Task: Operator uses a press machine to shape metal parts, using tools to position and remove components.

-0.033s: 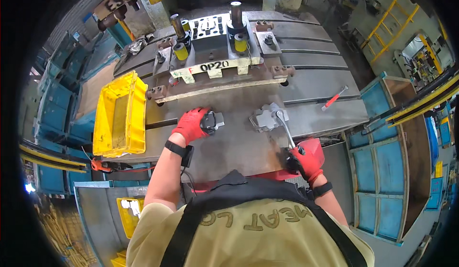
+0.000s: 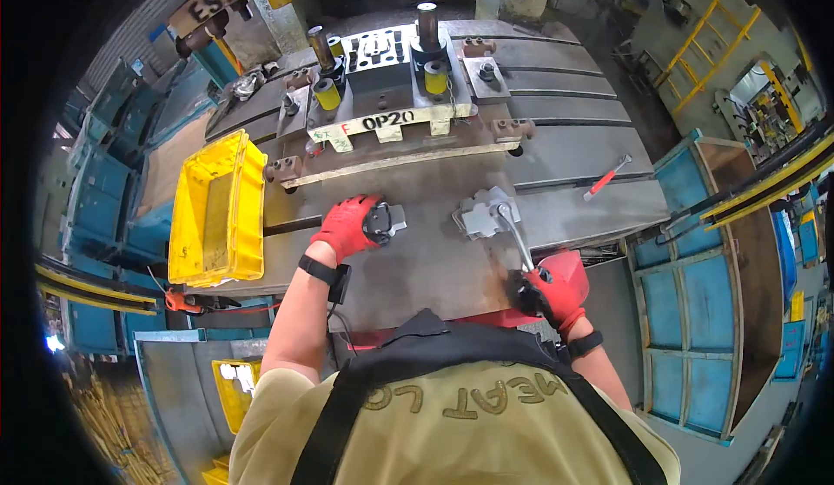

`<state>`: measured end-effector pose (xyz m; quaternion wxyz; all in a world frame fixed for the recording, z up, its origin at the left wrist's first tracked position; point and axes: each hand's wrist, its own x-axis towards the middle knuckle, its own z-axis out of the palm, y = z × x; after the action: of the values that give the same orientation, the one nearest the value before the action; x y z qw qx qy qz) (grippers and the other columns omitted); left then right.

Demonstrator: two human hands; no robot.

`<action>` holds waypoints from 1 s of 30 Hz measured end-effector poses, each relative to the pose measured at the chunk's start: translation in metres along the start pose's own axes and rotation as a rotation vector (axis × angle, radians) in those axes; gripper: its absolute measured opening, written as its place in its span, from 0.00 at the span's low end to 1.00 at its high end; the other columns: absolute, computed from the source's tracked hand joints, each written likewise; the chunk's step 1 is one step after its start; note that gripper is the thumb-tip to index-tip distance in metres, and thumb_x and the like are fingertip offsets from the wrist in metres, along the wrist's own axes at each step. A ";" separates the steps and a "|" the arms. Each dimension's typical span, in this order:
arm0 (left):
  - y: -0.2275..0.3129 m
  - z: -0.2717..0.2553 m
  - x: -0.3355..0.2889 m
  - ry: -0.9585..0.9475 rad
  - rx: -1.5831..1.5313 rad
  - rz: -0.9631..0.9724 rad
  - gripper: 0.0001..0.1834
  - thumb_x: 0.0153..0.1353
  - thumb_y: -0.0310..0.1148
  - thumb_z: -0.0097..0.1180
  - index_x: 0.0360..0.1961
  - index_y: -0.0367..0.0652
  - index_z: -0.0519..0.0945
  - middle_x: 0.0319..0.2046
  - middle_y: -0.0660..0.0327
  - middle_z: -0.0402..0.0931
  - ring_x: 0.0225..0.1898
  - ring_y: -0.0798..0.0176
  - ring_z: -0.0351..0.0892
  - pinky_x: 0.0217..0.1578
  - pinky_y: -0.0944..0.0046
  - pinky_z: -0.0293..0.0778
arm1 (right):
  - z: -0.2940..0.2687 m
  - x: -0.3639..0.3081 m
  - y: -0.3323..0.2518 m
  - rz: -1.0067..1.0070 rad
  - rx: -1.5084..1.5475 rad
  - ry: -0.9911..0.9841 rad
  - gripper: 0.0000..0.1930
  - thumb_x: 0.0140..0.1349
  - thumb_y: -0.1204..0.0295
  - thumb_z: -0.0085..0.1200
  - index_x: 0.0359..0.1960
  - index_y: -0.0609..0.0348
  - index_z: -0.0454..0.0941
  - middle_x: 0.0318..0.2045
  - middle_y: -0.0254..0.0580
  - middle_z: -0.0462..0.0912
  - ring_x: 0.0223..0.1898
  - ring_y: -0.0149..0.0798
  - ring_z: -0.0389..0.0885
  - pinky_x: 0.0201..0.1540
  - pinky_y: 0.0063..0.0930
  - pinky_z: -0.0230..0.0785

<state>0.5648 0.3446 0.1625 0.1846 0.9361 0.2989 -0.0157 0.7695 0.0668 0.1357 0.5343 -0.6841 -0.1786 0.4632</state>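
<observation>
1. Left hand (image 2: 346,225): red glove, forearm coming up from the lower centre of the frame, wrist bent forward. The fingers are curled over a small grey metal block (image 2: 386,221) lying on the counter (image 2: 417,268), just left of centre.
2. Right hand (image 2: 556,289): red glove, at the lower right of centre, fist closed round the near end of a long metal wrench handle (image 2: 514,240). The handle slopes up and left from the fist.
3. Second grey clamp block (image 2: 482,215): sits on the counter at centre, well apart from the left-hand block. The far end of the wrench handle rests on it.
4. Compared with the earlier frame: both hands, both blocks and the wrench keep the same places and grips; no visible shift.
5. Die set (image 2: 391,94): dark steel tooling with yellow-capped posts, upper centre of the frame, at the far side of the counter beyond both blocks.
6. Yellow plastic bin (image 2: 217,211): open-topped, at the left of the frame, on the left edge of the counter, near the left hand but not touching it.
7. Red-handled tool (image 2: 606,177): lies on the counter at the upper right, well apart from the right hand.
8. Blue panels (image 2: 695,311): right of the frame, beside the counter.
</observation>
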 end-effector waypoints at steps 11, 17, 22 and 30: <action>0.045 -0.009 -0.012 0.608 -0.116 0.173 0.35 0.31 0.36 0.59 0.45 0.46 0.61 0.42 0.57 0.61 0.45 0.56 0.59 0.44 0.61 0.56 | 0.012 -0.008 -0.009 -0.254 0.071 -0.010 0.06 0.47 0.70 0.48 0.24 0.58 0.68 0.16 0.24 0.63 0.19 0.19 0.61 0.19 0.15 0.55; 0.051 0.027 -0.016 0.369 -0.813 0.091 0.20 0.40 0.24 0.52 0.39 0.39 0.67 0.36 0.60 0.68 0.38 0.68 0.66 0.38 0.71 0.63 | 0.005 -0.002 -0.015 0.076 0.093 -0.070 0.07 0.51 0.69 0.42 0.27 0.58 0.69 0.15 0.29 0.66 0.18 0.23 0.64 0.19 0.16 0.58; 0.059 0.026 -0.029 0.173 -0.954 -0.107 0.18 0.44 0.27 0.50 0.40 0.40 0.67 0.36 0.63 0.68 0.36 0.71 0.66 0.37 0.72 0.62 | -0.001 -0.003 -0.012 0.094 0.441 -0.276 0.10 0.52 0.65 0.41 0.28 0.58 0.70 0.15 0.30 0.67 0.18 0.25 0.66 0.20 0.17 0.60; 0.050 0.043 -0.036 0.199 -1.007 -0.065 0.18 0.42 0.30 0.52 0.37 0.40 0.69 0.34 0.60 0.70 0.36 0.67 0.68 0.38 0.70 0.62 | 0.008 0.002 -0.009 0.036 0.388 -0.146 0.08 0.47 0.66 0.47 0.23 0.58 0.70 0.13 0.29 0.66 0.15 0.25 0.64 0.16 0.18 0.57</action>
<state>0.5668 0.2718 0.1443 0.5825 0.7185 0.3143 0.2137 0.7663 0.0760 0.1426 0.6335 -0.5359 -0.1123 0.5468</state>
